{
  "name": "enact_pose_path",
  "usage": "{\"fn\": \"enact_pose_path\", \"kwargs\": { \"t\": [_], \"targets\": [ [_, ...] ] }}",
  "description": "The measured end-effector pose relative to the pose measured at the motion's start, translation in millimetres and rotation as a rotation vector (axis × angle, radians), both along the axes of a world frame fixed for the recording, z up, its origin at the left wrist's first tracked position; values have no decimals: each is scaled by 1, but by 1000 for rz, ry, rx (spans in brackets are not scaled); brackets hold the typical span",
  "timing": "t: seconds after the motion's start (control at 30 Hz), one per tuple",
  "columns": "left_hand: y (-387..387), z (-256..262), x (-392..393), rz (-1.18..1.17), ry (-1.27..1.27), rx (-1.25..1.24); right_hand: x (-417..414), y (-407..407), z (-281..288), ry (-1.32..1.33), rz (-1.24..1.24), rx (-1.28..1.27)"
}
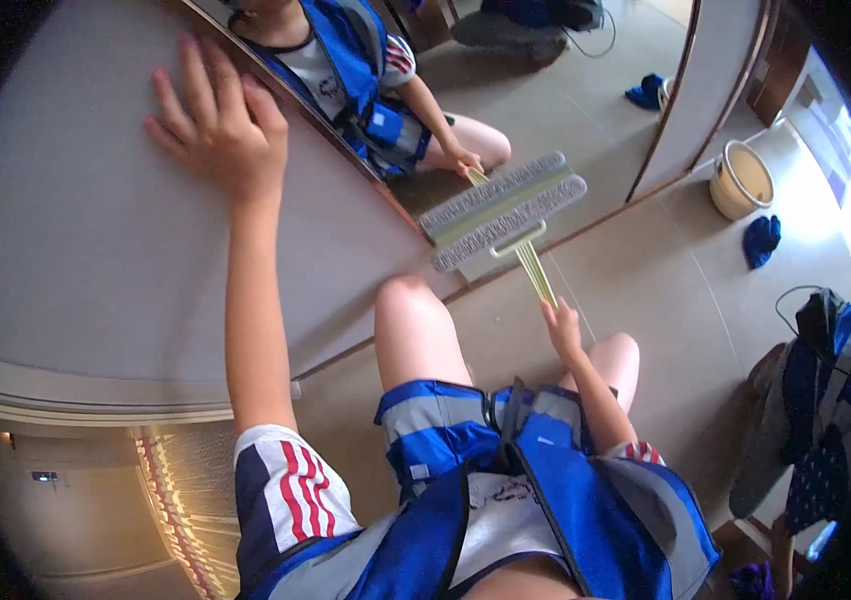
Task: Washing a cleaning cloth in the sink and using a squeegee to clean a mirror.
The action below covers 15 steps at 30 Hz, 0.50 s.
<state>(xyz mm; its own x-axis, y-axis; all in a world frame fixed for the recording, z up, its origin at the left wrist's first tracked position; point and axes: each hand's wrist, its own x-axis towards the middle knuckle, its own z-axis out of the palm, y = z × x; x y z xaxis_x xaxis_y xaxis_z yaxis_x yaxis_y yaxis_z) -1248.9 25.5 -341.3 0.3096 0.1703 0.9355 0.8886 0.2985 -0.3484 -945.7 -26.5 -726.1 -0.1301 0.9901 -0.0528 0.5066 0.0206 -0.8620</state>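
Observation:
My left hand (223, 135) rests with fingers spread against a pale grey panel (95, 225) beside the mirror's frame. It holds nothing. In my right hand (563, 328) is the light green handle of a wide cleaning squeegee (512, 229) with a fuzzy grey pad. The pad lies at the lower part of a large mirror (583, 112), close to its lower left corner, and its reflection shows just above it. Also reflected are my blue and grey vest, an arm and a knee. My bent knees are on both sides of the handle.
A cream bucket (740, 180) stands on the tiled floor at the right, with a dark blue cloth (761, 241) beside it. Nearer, blue and dark clothing (823, 405) is heaped over a seat, a thin cable looping from it. A lit curtain (178, 510) hangs at lower left.

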Motion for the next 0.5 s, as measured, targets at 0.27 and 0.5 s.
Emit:
{"fn": "enact_pose_path", "kwargs": {
  "t": [0.27,0.5],
  "targets": [
    [-17,-3,10,116,-57,-49,0,-30,167,715,199,61],
    [-14,-5,7,129,-63,-56,-19,-12,308,1087,463,35]
  ]
}}
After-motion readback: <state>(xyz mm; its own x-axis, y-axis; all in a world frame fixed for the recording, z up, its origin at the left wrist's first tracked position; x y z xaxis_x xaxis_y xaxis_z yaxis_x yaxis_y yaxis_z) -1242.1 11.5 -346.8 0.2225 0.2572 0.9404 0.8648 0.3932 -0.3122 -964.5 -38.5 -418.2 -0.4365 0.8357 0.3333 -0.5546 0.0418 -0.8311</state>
